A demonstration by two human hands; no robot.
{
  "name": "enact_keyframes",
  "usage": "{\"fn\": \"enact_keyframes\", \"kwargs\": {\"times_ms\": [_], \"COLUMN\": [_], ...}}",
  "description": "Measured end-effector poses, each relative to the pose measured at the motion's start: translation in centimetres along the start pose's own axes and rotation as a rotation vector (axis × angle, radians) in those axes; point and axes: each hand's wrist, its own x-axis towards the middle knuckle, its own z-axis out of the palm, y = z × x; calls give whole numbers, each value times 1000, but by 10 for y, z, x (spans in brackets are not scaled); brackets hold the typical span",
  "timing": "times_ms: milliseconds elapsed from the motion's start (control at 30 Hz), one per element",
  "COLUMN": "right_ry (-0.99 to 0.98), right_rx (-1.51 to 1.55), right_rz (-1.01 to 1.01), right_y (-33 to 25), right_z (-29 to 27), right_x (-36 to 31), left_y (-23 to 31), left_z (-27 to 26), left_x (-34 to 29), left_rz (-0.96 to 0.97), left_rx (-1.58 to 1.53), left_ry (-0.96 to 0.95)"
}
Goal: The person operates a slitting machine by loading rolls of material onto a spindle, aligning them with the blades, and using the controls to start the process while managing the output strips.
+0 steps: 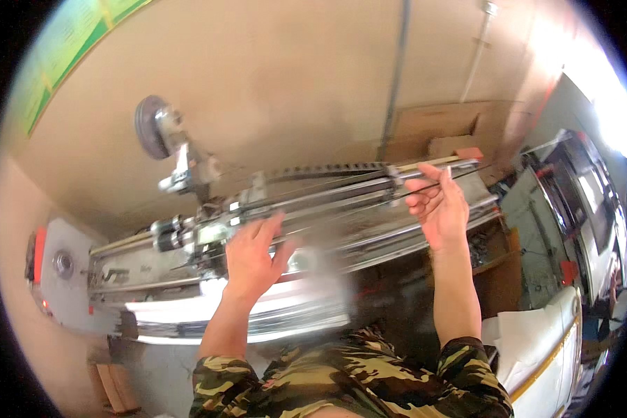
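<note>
On long steel rails (341, 191), two bare hands (254, 258).

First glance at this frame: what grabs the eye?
A long metal machine of rails and rods runs across the middle, tilted up to the right. Both bare hands are on it: the left hand lies against the centre rails, and the right hand pinches thin dark rods near the far end. A grey wheel on a bracket stands out at upper left against the beige wall.
</note>
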Motion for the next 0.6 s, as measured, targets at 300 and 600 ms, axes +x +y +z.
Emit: {"fn": "enact_keyframes", "kwargs": {"times_ms": [300,600], "right_ry": [-524,-1089], "right_rx": [-1000,-1295], "right_rz": [-21,-485], "right_y": [188,238], "right_z": [174,271], "right_x": [-68,-46], "left_y": [-161,-227], "left_z": [-107,-181], "left_x": [-180,-249], "left_rz": [-392,-688], "left_rx": [-75,-130], "left_ry": [120,24]}}
